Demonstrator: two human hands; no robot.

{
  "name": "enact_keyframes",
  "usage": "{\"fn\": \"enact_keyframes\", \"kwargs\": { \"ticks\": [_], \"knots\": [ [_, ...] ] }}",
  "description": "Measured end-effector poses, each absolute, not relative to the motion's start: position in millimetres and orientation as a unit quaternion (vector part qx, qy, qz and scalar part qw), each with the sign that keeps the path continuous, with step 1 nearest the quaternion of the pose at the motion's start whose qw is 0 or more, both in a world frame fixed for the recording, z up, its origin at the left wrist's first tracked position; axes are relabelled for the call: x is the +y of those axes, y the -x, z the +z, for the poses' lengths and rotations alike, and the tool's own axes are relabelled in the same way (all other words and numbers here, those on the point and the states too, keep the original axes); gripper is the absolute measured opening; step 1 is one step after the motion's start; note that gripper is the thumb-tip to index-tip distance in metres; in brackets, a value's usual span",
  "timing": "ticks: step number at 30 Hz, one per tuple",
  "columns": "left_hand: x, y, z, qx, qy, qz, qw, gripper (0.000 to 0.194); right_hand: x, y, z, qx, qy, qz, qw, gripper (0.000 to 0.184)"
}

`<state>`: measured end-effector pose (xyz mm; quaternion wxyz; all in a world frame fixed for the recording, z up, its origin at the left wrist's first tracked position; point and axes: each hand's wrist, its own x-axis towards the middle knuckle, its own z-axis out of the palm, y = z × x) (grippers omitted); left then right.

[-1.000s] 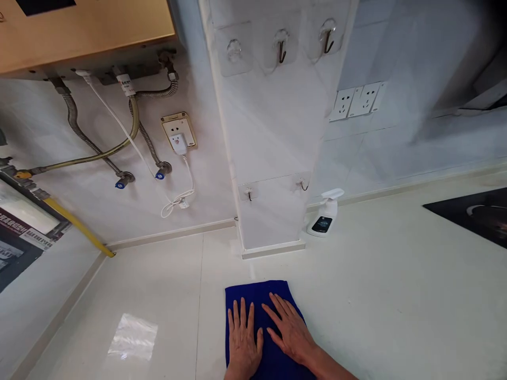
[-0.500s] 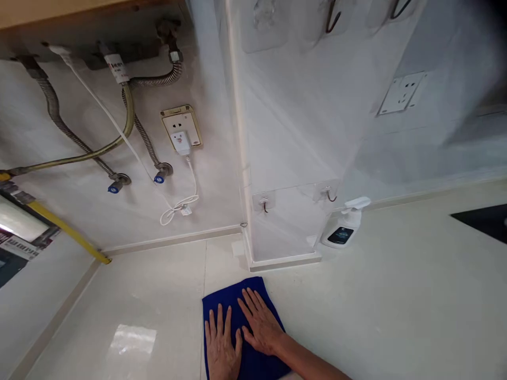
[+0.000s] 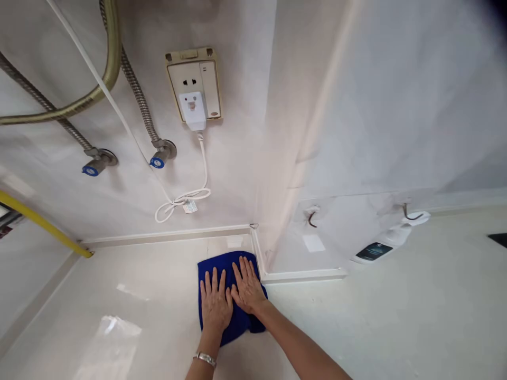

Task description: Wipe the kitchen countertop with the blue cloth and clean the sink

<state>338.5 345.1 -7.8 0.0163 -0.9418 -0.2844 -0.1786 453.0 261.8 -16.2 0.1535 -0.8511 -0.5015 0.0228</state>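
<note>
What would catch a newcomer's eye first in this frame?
The bright blue folded cloth, flat on the pale glossy countertop beside the white pillar's base, with the left hand and right hand pressed on it. Above, a white plug sits in the beige wall socket.

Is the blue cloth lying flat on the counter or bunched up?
Flat. The blue cloth lies spread on the counter, with the left hand and right hand pressed palm-down on it.

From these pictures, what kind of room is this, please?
Probably a home kitchen. Both hands press a blue cloth flat on a pale counter. On the wall are water valves with metal hoses and a socket; a spray bottle stands nearby.
</note>
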Motion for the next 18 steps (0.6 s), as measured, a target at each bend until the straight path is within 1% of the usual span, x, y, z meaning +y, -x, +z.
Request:
{"fn": "enact_keyframes", "kwargs": {
  "ticks": [9, 13, 18],
  "knots": [
    [394.8, -397.2, -8.8, -0.264, 0.947, -0.176, -0.049, 0.057, 306.5, -494.1, -23.5, -0.452, 0.878, -0.013, 0.16, 0.073],
    [412.2, -413.3, -6.7, -0.271, 0.948, -0.156, -0.061, 0.055, 325.6, -508.7, -24.6, -0.426, 0.884, 0.0, 0.191, 0.069],
    [427.1, -426.8, -5.7, -0.269, 0.951, -0.144, -0.058, 0.054, 341.7, -518.6, -22.1, -0.41, 0.894, 0.018, 0.182, 0.069]
  ]
}}
